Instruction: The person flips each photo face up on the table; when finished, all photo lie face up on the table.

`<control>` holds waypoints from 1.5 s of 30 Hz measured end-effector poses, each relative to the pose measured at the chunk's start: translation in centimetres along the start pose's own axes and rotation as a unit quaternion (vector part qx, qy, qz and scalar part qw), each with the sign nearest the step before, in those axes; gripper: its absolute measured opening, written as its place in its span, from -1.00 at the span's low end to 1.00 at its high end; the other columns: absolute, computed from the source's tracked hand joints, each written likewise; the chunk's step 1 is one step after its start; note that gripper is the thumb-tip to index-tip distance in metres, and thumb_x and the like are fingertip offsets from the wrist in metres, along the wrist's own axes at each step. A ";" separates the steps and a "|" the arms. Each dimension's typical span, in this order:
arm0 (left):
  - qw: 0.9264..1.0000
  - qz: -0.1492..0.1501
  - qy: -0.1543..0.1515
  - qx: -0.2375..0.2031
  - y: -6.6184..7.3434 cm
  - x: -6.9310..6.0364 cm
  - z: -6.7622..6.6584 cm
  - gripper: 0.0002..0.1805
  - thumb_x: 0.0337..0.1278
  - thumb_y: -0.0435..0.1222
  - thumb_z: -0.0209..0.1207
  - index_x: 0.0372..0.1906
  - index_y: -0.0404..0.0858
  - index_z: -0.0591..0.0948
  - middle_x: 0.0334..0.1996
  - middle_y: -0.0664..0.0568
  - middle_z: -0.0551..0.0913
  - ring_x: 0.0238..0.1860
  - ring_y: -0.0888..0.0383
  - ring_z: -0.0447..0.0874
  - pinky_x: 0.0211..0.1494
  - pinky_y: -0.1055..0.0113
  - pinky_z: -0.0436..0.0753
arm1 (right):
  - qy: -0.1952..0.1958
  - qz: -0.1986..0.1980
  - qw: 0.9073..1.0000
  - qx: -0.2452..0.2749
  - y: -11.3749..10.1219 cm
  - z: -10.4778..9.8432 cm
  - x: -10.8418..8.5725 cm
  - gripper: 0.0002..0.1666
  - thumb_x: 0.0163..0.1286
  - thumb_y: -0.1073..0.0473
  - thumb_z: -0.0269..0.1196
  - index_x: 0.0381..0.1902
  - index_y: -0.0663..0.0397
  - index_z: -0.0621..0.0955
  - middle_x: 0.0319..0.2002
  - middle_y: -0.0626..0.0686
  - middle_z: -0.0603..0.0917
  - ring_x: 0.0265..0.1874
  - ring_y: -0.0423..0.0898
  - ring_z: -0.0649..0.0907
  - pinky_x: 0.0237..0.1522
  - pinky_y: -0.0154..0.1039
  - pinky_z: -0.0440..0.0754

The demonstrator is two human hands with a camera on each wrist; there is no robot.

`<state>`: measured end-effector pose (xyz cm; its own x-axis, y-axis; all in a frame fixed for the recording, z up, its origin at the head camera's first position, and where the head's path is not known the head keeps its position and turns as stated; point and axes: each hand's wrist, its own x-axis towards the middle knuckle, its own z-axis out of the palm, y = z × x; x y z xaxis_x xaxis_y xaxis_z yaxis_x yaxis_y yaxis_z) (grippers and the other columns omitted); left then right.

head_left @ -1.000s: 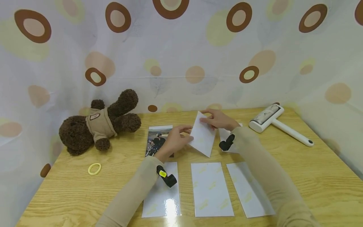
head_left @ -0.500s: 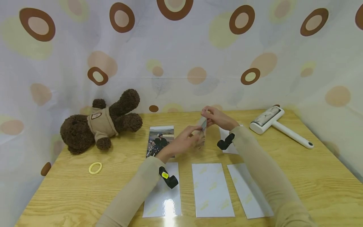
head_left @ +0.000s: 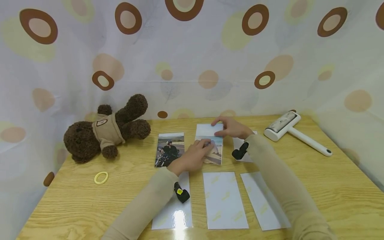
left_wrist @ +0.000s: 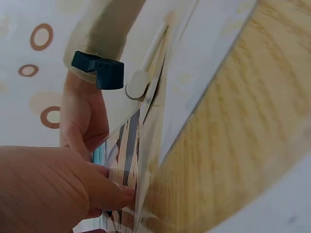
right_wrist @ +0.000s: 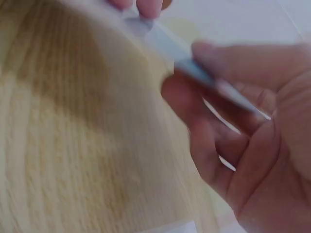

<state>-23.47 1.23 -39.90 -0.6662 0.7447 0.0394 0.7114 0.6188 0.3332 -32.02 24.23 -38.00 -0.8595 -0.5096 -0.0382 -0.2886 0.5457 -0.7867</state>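
Observation:
A photo print (head_left: 216,151) is face up at the middle of the back row, pale blue above and brownish below. My left hand (head_left: 196,155) holds its left side, fingers covering part of the picture. In the left wrist view the same hand (left_wrist: 53,184) has its fingertips on the print. My right hand (head_left: 232,128) pinches the upper right edge; the right wrist view shows that edge between its thumb (right_wrist: 243,63) and fingers. Left of it lies a photo of a motorcycle rider (head_left: 169,150). A white card (head_left: 240,145) is partly hidden behind the right wrist.
White-backed cards (head_left: 225,200) lie in a front row, the outer two partly under my forearms. A brown teddy bear (head_left: 106,130) and a yellow ring (head_left: 101,177) are on the left. A white lint roller (head_left: 282,126) lies at the back right, near the patterned curtain (head_left: 180,50).
The held print has turned over from its white back to its picture side. It has come down toward the table, and my left hand has shifted onto its left part.

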 end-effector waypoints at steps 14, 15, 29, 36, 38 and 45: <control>0.998 -0.069 -0.006 -0.001 -1.2 -0.2 0.4 -0.53 0.40 -0.19 0.02 0.33 -0.21 0.41 0.43 -0.13 0.24 0.43 -0.09 0.18 0.40 -0.13 0.23 | -0.021 -0.007 0.989 -0.145 0.1 1.1 1.0 -0.59 0.27 0.29 0.32 0.07 0.18 0.51 0.12 0.25 0.51 0.03 0.18 0.51 0.11 0.05 0.45; 0.998 -0.063 -0.005 -0.003 -1.2 -0.2 0.5 -0.55 0.40 -0.20 0.01 0.32 -0.20 0.42 0.42 -0.13 0.25 0.42 -0.09 0.18 0.40 -0.13 0.22 | -0.019 -0.003 0.989 -0.148 0.3 1.2 0.9 -0.59 0.27 0.27 0.32 0.06 0.17 0.52 0.05 0.23 0.53 -0.09 0.14 0.54 0.00 0.00 0.48; 0.996 -0.062 0.019 -0.062 -2.3 0.1 0.7 -0.55 0.27 -0.14 0.17 0.24 -0.15 0.54 0.38 -0.08 0.35 0.33 -0.12 0.25 0.33 -0.08 0.27 | 0.000 -0.006 0.976 -0.217 0.7 1.6 0.8 -0.63 0.24 0.18 0.36 0.01 0.14 0.64 -0.44 0.16 0.52 -0.35 0.02 0.37 -0.27 -0.16 0.31; 0.996 -0.062 0.015 -0.065 -2.1 0.0 0.6 -0.55 0.28 -0.13 0.15 0.24 -0.15 0.54 0.38 -0.08 0.33 0.33 -0.10 0.23 0.35 -0.07 0.24 | -0.003 -0.002 0.968 -0.249 0.6 1.8 0.5 -0.60 0.28 0.14 0.33 0.07 0.09 0.61 -0.15 0.32 0.51 -0.05 0.19 0.38 -0.09 0.07 0.35; 0.996 -0.062 0.013 -0.063 -2.0 0.0 0.6 -0.54 0.29 -0.12 0.15 0.25 -0.14 0.53 0.38 -0.08 0.33 0.33 -0.10 0.23 0.35 -0.07 0.24 | -0.013 0.008 0.968 -0.252 0.5 1.8 0.3 -0.58 0.30 0.14 0.30 0.11 0.06 0.60 -0.06 0.36 0.46 0.00 0.21 0.37 -0.04 0.11 0.37; 0.996 -0.068 0.006 -0.053 -1.9 0.0 0.7 -0.51 0.31 -0.08 0.12 0.29 -0.12 0.49 0.39 -0.06 0.30 0.34 -0.08 0.20 0.34 -0.07 0.24 | -0.047 0.008 0.961 -0.272 -0.3 1.3 -0.4 -0.49 0.38 0.16 0.21 0.26 0.12 0.50 0.12 0.42 0.45 0.17 0.29 0.35 0.12 0.24 0.36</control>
<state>-24.68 0.17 -41.17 -0.7583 0.6519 -0.0021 0.5866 0.6838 0.4339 -31.01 23.41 -38.55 -0.8316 -0.5415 -0.1234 -0.4748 0.8084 -0.3481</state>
